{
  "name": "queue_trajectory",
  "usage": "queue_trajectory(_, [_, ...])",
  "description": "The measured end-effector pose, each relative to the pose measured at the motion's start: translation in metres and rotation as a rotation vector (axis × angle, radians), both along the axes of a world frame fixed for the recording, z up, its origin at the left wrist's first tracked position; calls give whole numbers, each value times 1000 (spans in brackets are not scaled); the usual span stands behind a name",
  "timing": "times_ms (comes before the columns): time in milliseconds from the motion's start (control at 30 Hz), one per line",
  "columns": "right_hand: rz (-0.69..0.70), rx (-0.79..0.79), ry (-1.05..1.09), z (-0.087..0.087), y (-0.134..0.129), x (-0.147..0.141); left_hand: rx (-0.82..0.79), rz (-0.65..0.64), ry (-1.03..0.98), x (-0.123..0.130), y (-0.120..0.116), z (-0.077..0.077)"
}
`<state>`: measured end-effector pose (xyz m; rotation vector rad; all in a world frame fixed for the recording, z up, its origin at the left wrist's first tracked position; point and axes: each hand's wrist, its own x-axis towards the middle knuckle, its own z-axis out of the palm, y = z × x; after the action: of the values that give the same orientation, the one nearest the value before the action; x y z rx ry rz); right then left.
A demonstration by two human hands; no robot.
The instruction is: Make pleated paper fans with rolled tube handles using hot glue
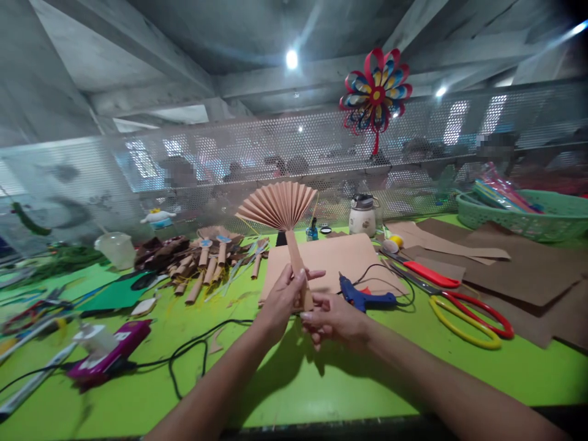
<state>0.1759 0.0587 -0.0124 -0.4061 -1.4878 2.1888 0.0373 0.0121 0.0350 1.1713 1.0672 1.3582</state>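
Note:
A pleated brown paper fan [282,205] stands upright over the green table, spread open on top of a flat paper handle. My left hand [281,300] is wrapped round the middle of that handle. At the handle's lower end, my right hand [337,317] pinches it between thumb and fingers. Just behind the hands lies a stack of brown paper [337,257]. A blue glue gun [367,297] rests partly on this stack, right of my right hand, with its black cord curling behind it.
Red-handled scissors [441,275] and yellow-handled scissors [463,321] lie at right, beside brown paper sheets [528,269] and a green basket [528,214]. Rolled paper pieces [211,263] are heaped at left. A purple power strip [113,352] trails a black cord. Behind stands a perforated metal screen [257,147].

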Motion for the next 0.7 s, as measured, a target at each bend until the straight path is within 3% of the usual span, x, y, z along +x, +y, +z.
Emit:
queue_trajectory(400, [33,-88,32,0,-2,-1,-13,13,21,3,0,6])
queue_trajectory(500, [70,-69,48,-2,0,-1,29,-16,53,4,0,7])
queue_trajectory(700, [11,4,22,-3,0,-4,29,2,-13,-2,3,6])
